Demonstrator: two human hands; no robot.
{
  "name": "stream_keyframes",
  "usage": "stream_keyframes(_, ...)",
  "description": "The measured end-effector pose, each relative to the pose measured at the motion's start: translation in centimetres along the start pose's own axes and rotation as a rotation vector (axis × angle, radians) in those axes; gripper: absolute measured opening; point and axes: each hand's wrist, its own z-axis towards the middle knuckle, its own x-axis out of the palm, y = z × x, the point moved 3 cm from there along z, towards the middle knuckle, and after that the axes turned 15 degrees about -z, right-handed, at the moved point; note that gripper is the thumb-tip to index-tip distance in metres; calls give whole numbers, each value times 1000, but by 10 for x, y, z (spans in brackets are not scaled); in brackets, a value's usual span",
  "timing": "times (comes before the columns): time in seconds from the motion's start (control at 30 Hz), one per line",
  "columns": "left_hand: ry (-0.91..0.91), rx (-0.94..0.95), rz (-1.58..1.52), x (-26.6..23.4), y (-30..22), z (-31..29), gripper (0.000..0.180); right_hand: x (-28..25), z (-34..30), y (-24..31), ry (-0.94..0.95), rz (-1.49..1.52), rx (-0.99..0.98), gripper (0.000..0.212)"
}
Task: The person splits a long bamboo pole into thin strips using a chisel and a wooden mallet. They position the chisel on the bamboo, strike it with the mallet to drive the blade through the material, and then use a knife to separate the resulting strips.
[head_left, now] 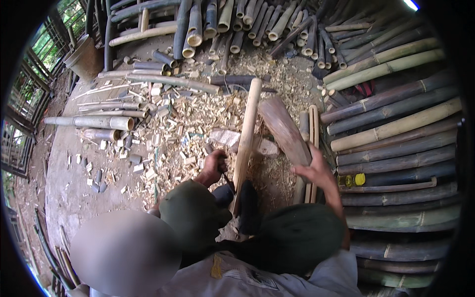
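Observation:
Between my bent knees a pale, peeled bamboo pole (246, 133) leans up and away from me. My left hand (213, 167) is closed on a tool with a thin dark shaft (228, 182), which runs down against the pole's left side; its exact kind I cannot make out. My right hand (317, 170) grips the near end of a thick brown wooden billet (283, 129), its wide far end tilted up toward the pole but apart from it. Beyond my left hand a pale wooden block (225, 136) lies among the chips.
Wood chips (183, 119) cover the ground ahead. Cut bamboo lengths (89, 122) lie at the left, and stacked bamboo poles (396, 131) line the right. A yellow-capped bottle (352, 180) rests on that stack. A bucket (84, 58) stands far left; bamboo tubes (225, 17) are piled at the back.

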Motion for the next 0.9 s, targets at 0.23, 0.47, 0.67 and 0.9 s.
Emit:
stream_keyframes(0.23, -178, -19, -61, -11, 9, 10, 29, 88, -131, -112, -19, -144, 505, 71)
stream_keyframes(0.47, 244, 320, 794, 110, -72, -37, 25, 145, -201, -107, -4, -4, 714, 71)
stream_keyframes(0.67, -13, 474, 1874, -4, -82, 12, 25, 166, -200, -96, -39, 85, 713, 71)
stream_keyframes(0.9, 34, 839, 2036, -15, -21, 3, 61, 161, -233, -107, -93, 113, 777, 71)
